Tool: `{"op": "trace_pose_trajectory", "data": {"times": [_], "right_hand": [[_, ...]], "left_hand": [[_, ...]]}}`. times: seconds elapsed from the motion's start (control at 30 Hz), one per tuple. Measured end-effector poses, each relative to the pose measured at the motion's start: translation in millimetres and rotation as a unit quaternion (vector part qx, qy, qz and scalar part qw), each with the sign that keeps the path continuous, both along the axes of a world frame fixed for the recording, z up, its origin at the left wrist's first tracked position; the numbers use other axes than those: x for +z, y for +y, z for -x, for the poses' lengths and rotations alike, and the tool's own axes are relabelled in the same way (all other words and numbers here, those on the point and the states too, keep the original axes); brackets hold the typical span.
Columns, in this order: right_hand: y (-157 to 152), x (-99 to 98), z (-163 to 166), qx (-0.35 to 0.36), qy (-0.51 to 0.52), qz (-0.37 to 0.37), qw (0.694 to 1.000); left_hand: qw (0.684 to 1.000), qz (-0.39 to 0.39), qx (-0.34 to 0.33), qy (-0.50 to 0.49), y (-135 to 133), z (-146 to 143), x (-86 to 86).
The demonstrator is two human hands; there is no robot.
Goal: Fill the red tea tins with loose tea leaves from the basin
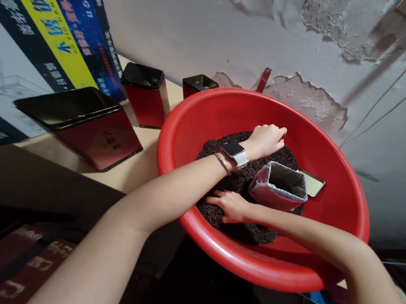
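Observation:
A wide red plastic basin (349, 194) holds a heap of dark, loose tea-like leaves (214, 148). Over the far side of the heap, my left hand (266, 140), with a watch (234, 150) at its wrist, has curled fingers; what lies under them is hidden. Closer to me, my right hand (231, 207) reaches into the leaves with fingers apart, some tips sunk in them. Between my hands and to their right, a reddish tin with a clear plastic liner (277, 188) rests tilted on the leaves. A pale rectangular lid (314, 184) lies beside it.
Left of the basin, a large open red tin (102, 137), another tin (146, 95) and a smaller one (198, 84) stand on a pale tabletop (108, 173). A printed carton (33, 35) rises behind them. Cables (399, 85) hang along the peeling wall (192, 18).

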State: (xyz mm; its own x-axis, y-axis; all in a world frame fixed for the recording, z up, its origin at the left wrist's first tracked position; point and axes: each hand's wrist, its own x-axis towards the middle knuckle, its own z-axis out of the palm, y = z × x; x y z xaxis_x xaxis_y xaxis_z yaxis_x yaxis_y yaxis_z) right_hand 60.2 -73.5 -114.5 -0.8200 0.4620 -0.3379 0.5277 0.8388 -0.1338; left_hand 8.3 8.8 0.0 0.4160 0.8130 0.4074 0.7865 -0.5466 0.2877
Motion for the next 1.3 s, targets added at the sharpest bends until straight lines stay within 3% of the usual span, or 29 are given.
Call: {"op": "trace_pose_trajectory", "data": {"times": [0.13,0.3,0.47,0.6,0.73,0.83,1.0,1.3], "right_hand": [[-13.8,28.3,-12.1,-0.015,0.020,0.042,0.999],[-17.3,66.9,-34.1,-0.075,0.172,0.072,0.980],[-0.5,107.7,-67.4,-0.146,0.343,0.061,0.926],[23.9,127.7,-103.1,-0.250,0.449,0.016,0.858],[43.7,128.1,-125.1,-0.353,0.510,0.030,0.784],[48.7,123.8,-128.3,-0.393,0.520,0.057,0.756],[46.5,120.1,-125.1,-0.409,0.528,0.067,0.741],[47.3,113.8,-124.2,-0.404,0.530,0.062,0.743]], "left_hand": [[1.000,0.000,-0.005,0.000,0.0,-0.5,-1.7],[1.000,0.004,0.008,0.005,2.0,-0.2,-5.9],[1.000,0.004,0.020,0.007,6.8,4.2,-5.2],[0.999,0.012,0.027,0.014,8.2,6.6,-3.5],[0.999,0.020,0.027,0.020,6.1,4.8,-4.9],[0.999,0.031,0.026,0.031,5.1,3.2,-8.7],[0.998,0.031,0.024,0.051,6.9,2.4,-15.7],[0.998,0.036,0.027,0.051,7.4,2.9,-15.9]]}}
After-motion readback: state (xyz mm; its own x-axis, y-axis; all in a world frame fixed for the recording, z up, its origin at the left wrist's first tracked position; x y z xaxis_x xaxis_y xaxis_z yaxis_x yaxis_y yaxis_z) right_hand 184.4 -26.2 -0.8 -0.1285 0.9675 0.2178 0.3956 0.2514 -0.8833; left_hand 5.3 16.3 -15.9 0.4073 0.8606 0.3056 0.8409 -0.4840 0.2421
